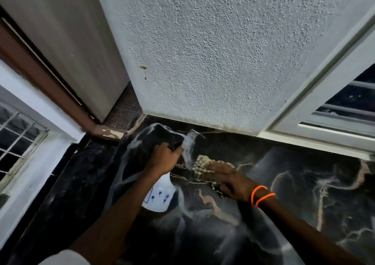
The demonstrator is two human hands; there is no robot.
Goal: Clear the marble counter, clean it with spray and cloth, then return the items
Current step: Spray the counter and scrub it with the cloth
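The black marble counter [304,187] with pale veins fills the lower half of the view. My left hand [164,157] grips the head of a white spray bottle [159,195] with small blue flowers on it. The nozzle points right, and a blurred mist [189,145] hangs in front of it. My right hand [227,178], with two orange bands on the wrist, presses a checked cloth [199,166] flat on the counter just right of the nozzle. Part of the cloth is hidden under the hand.
A rough white wall [213,57] rises straight behind the counter. A window frame [324,122] stands at the right. At the left are a brown door frame [50,86] and a barred window [18,136]. A chipped stone ledge [113,131] meets the counter's back left corner.
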